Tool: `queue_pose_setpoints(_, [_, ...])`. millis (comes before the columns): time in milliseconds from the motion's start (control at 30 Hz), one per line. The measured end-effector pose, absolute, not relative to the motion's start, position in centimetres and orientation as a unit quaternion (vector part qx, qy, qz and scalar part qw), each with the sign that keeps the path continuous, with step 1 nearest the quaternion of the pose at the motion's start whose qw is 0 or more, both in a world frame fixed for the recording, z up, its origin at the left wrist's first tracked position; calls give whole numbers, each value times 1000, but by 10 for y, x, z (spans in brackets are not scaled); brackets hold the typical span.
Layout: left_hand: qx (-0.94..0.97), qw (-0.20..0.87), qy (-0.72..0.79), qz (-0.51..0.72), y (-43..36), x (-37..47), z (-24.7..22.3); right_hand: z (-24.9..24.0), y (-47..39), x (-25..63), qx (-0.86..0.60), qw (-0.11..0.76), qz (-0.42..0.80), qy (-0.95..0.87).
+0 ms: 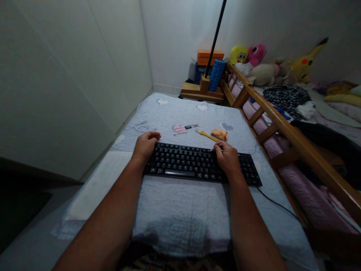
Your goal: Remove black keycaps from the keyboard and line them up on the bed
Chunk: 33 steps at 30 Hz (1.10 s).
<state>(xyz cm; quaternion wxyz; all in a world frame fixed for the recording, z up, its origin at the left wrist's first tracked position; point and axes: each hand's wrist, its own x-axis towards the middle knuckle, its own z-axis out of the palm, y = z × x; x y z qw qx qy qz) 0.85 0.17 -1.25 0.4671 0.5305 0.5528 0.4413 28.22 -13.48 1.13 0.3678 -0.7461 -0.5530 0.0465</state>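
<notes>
A black computer keyboard (180,160) lies across a light blue quilted cover. My left hand (145,146) is at its far left corner, fingers curled and apparently gripping the edge. Over the right part of the keys, my right hand (227,156) is closed in a pinch on a thin white stick (213,149), which looks like a cotton swab. Past the keyboard lie a yellow-handled brush (208,136), a folded orange cloth (219,134) and a slim dark-and-silver tool (191,127). Beside that tool is another thin stick (180,133).
The keyboard cable (278,204) trails off to the right. A wooden bed rail (278,122) runs along the right side, with soft toys (262,73) and clothes beyond it. A wooden stand (203,90) with a dark pole is at the back; pale panels (84,75) rise on the left.
</notes>
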Motion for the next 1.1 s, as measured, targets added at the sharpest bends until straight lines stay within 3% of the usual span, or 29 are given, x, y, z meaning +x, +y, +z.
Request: queue_pose_setpoints(1100, [535, 464, 557, 435, 2, 8, -12, 10, -134, 283, -746, 368, 44, -554])
